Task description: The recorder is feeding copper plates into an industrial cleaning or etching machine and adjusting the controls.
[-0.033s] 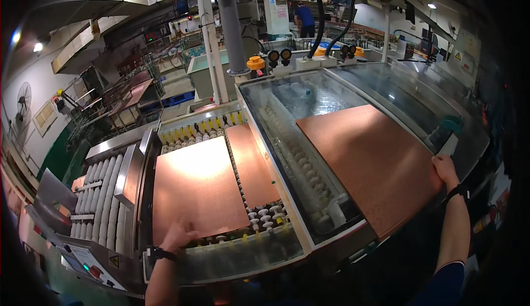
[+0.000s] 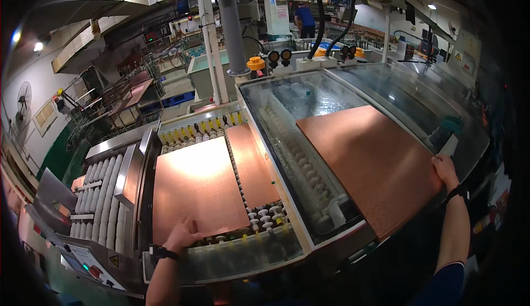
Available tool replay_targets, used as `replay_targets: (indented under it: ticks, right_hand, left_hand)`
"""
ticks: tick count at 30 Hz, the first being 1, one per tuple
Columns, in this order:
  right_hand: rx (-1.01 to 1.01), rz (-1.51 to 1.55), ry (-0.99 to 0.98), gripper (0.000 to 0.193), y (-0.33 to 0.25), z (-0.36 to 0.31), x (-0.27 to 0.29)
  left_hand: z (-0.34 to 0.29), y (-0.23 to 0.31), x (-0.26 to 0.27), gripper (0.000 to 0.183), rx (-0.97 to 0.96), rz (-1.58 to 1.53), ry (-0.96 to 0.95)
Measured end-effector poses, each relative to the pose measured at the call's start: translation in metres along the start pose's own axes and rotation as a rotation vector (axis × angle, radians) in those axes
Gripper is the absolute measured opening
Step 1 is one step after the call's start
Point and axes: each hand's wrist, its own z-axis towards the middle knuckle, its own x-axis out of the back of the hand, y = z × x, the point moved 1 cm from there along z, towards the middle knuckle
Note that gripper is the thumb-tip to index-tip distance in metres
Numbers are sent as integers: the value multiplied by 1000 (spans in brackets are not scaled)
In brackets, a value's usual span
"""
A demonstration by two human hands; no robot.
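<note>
A copper sheet [image 2: 193,187] lies flat on the machine's roller bed at the left, with a second copper sheet [image 2: 252,168] just right of it, partly under the lid's frame. My left hand [image 2: 183,234] rests on the first sheet's near edge, fingers stretched out and thumb apart. Over the clear machine lid [image 2: 287,112] at the right lies a large copper sheet [image 2: 370,162], seemingly on top of others, since layered edges show at its near side. My right hand [image 2: 444,170] has its fingers curled at that sheet's right corner; the fingertips are partly hidden.
White rollers [image 2: 99,201] fill the metal infeed at the left, beside a control panel [image 2: 85,267]. Small wheels [image 2: 268,217] show between the sheets and the near trough. A grey pipe [image 2: 231,30] rises behind. Far back stands a person [image 2: 305,20] in dark blue.
My left hand has shifted slightly farther forward on the left copper sheet, its fingers now flatter. My right hand and the sheets look unmoved.
</note>
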Motion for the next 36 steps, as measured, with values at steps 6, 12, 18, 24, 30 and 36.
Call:
replay_targets:
  ticks: [6,12,18,24,30,36]
  right_hand:
    - [30,86,27,40,-9,0,-3]
    - [-10,45,-4,45,-26,-15,12]
    - [312,-453,-6,36,-26,-14,-1]
    - [377,-266,-57,43,-119,-76,10]
    - [282,-313,21,49,-76,-38,23]
    - [-34,-158,-29,70,-30,-17,28]
  left_hand:
    - [6,-11,-23,78,-29,122,155]
    - [13,9,-15,75,1,125,34]
    - [3,116,-30,61,-199,-376,274]
    - [-43,276,-15,35,-141,-1474,-95]
    - [-18,303,-43,22,-221,-1959,-505]
    - [-64,334,-25,14,64,-1891,-235]
